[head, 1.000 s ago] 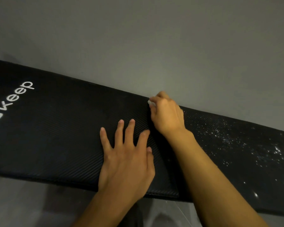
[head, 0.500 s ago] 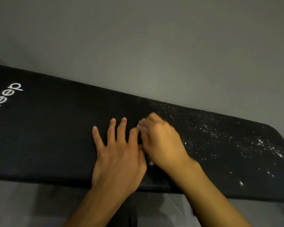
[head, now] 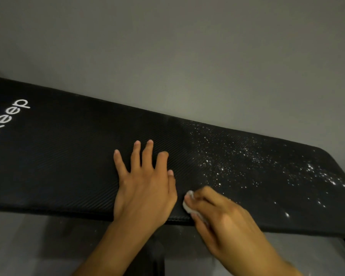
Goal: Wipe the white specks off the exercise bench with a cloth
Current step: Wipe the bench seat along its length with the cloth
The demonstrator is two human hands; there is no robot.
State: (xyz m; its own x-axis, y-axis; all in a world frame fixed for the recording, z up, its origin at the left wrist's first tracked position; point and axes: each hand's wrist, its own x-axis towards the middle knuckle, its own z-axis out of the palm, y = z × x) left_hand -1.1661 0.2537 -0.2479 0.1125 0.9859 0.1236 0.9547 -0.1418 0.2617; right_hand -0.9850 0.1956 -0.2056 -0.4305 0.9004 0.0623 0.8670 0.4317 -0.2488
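Note:
A long black exercise bench (head: 68, 160) with ribbed padding runs from left to right, with white "Keep" lettering at its left end. White specks (head: 267, 166) are scattered over its right part. My left hand (head: 143, 186) lies flat on the pad near the middle, fingers spread. Just to its right, at the bench's near edge, my right hand (head: 223, 220) grips a small wad of white cloth (head: 188, 206). Most of the cloth is hidden under my fingers.
A plain grey wall (head: 187, 56) rises right behind the bench's far edge. Grey floor (head: 28, 246) shows below the near edge, and a dark bench support (head: 153, 253) stands under the middle.
My right hand with the cloth has swept from the bench's far edge toward me to the near edge. The left hand stays planted flat. A strip beside it now shows few specks.

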